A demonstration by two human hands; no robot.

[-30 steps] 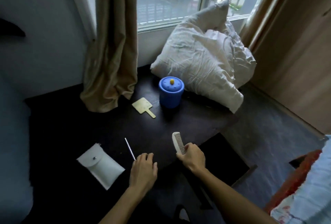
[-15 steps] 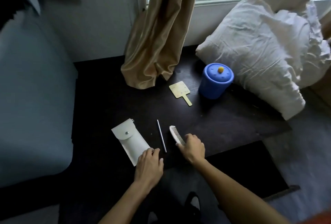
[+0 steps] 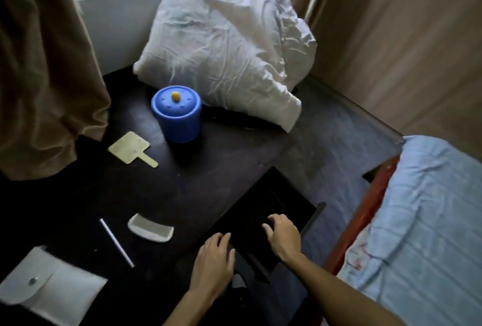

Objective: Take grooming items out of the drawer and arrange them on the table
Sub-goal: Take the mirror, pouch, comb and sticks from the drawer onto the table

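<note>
Now I see the left hand [image 3: 215,258] flat and empty at the drawer [image 3: 263,205] edge. The right hand [image 3: 283,237] dips into it, grip unclear. The comb [image 3: 151,227] lies on the table [image 3: 208,169] beside a stick [image 3: 116,242].

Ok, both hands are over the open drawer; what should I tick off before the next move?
1. Drawer pulled open: ok.
2. Left hand empty: ok.
3. Right hand empty: ok, nothing seen in it.
4. Comb lies flat on the table, clear of both hands: ok.
5. White pouch, thin stick and hand mirror laid apart on the table: ok.
6. Items left in the drawer: cannot tell, inside is too dark.
</note>
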